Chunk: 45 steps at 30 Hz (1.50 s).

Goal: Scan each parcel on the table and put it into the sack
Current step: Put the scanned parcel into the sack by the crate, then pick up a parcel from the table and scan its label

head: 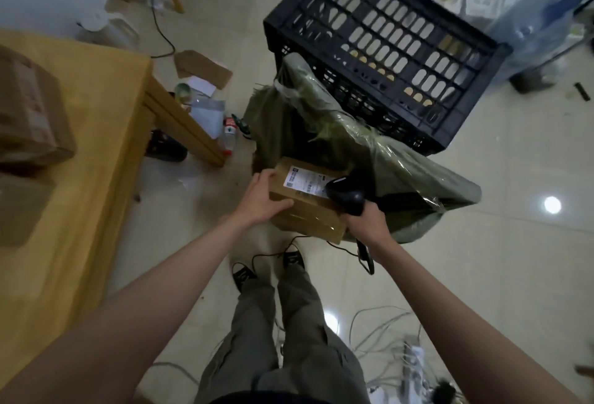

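A brown cardboard parcel [305, 207] with a white shipping label on top is held in the air in front of the green sack [395, 159]. My left hand [263, 199] grips its left end, thumb on top. My right hand [366, 223] holds a black handheld scanner [345, 193], whose head lies over the right edge of the label. The sack stands open on the floor, leaning against a black crate. Two more cardboard parcels [30, 114] lie on the yellow table [96, 146] at the left.
A black slotted plastic crate [385, 43] stands behind the sack. Litter, a small bottle [229, 133] and envelopes lie on the tiled floor by the table leg. Loose white cables [385, 333] lie near my feet. A large water jug [540, 21] is at top right.
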Available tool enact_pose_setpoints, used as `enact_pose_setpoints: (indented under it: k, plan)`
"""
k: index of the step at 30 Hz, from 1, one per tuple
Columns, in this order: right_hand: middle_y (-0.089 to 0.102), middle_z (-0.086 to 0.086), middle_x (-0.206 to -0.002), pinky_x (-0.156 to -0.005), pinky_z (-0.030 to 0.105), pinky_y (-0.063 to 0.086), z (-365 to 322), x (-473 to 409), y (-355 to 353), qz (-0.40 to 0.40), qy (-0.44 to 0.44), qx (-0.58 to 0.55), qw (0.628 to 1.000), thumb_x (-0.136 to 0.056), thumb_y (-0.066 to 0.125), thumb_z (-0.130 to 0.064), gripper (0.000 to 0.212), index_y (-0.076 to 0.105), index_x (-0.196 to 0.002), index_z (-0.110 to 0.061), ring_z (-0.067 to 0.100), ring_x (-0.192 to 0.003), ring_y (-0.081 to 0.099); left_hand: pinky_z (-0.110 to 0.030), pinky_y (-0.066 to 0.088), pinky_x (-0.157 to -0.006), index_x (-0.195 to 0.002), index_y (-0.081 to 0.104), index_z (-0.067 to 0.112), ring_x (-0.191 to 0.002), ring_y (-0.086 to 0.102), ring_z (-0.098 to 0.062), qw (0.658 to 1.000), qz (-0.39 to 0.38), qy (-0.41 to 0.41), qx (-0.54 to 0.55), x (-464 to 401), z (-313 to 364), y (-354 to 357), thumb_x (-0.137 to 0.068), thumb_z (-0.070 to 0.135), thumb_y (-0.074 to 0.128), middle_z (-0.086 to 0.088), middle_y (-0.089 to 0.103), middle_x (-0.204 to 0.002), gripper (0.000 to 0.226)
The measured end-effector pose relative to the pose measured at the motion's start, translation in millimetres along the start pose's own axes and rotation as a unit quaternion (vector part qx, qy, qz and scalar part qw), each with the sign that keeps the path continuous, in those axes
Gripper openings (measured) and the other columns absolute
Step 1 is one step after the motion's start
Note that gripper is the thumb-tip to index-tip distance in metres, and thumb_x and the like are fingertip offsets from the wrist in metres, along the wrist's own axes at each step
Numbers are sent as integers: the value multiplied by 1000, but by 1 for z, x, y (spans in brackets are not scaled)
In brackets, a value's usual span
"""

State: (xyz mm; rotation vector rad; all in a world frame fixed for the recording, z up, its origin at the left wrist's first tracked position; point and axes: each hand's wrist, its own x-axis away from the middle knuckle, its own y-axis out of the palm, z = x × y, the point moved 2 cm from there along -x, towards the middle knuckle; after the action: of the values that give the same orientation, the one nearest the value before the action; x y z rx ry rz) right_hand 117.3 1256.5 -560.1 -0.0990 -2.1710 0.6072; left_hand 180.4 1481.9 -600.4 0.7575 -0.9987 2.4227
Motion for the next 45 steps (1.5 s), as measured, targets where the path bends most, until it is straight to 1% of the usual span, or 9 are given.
enact_pose_setpoints:
  k: [5, 9, 12, 16, 20, 27, 30, 35, 45]
  plan:
    - [65, 13, -104, -73, 34, 50, 14, -49, 10, -13, 49, 4, 999, -91, 67, -13, 23, 60, -113, -9, 24, -89, 62, -44, 32, -117, -153, 27, 20, -140, 35, -36, 992, -78, -12, -95, -72, -8, 29, -84, 46, 74, -18, 25, -154, 88]
    - [63, 15, -112, -75, 34, 50, 22, -84, 24, -8, 93, -8, 996, -93, 68, -20, 34, 55, -122, -8, 31, -100, 63, -37, 34, -114, -153, 30, 25, -141, 36, -32, 984, -130, 13, -119, -116, -12, 43, -87, 38, 73, -13, 32, -155, 80]
    - [61, 16, -118, -72, 31, 48, 22, -108, 39, 0, 107, -19, 994, -93, 67, -17, 37, 52, -126, -7, 30, -101, 61, -38, 27, -119, -156, 21, 26, -147, 25, -32, 986, -125, 25, -105, -144, -20, 42, -88, 33, 73, -12, 21, -161, 86]
    - [55, 9, -123, -88, 33, 47, 7, -126, 62, 2, 102, -79, 992, -96, 65, -20, 45, 49, -137, -9, 30, -117, 55, -39, 24, -118, -159, 4, 22, -150, 16, -34, 987, -104, 20, -120, -169, -40, 36, -87, 30, 74, -12, 6, -165, 100]
    - [61, 14, -121, -86, 36, 52, -4, -124, 79, -24, 93, -78, 992, -92, 67, -18, 39, 55, -129, -7, 29, -107, 61, -40, 25, -118, -159, 5, 23, -151, 13, -31, 978, -120, 1, -171, -167, -55, 34, -83, 32, 77, -11, 4, -165, 105]
    - [61, 11, -108, -94, 49, 57, -19, -84, 67, -38, 59, -70, 995, -90, 68, -11, 26, 56, -113, -11, 27, -95, 62, -38, 31, -118, -154, 30, 15, -149, 23, -31, 977, -88, 0, -195, -112, -57, 11, -79, 30, 79, -13, 21, -162, 91]
    - [65, 10, -103, -76, 42, 63, -34, -59, 62, -53, 34, -44, 997, -90, 69, -10, 32, 60, -121, -9, 20, -76, 62, -44, 36, -114, -149, 38, 19, -143, 33, -30, 976, -71, -6, -206, -77, -57, -7, -79, 35, 78, -9, 33, -156, 83]
    - [68, 12, -110, -51, 26, 51, -71, -12, 66, -98, -18, 10, 995, -89, 70, -10, 29, 64, -117, -10, 20, -81, 64, -45, 35, -112, -149, 38, 21, -137, 41, -30, 976, -28, -14, -215, -7, -52, -56, -84, 32, 74, -7, 35, -153, 76]
    - [70, 12, -95, -79, 49, 62, -179, 92, 122, -168, -171, 145, 960, -84, 70, -12, 8, 65, -89, -16, 28, -91, 69, -38, 43, -101, -148, 38, 24, -131, 47, -25, 962, 124, -76, -230, 152, -91, -163, -84, 36, 74, -2, 40, -148, 75]
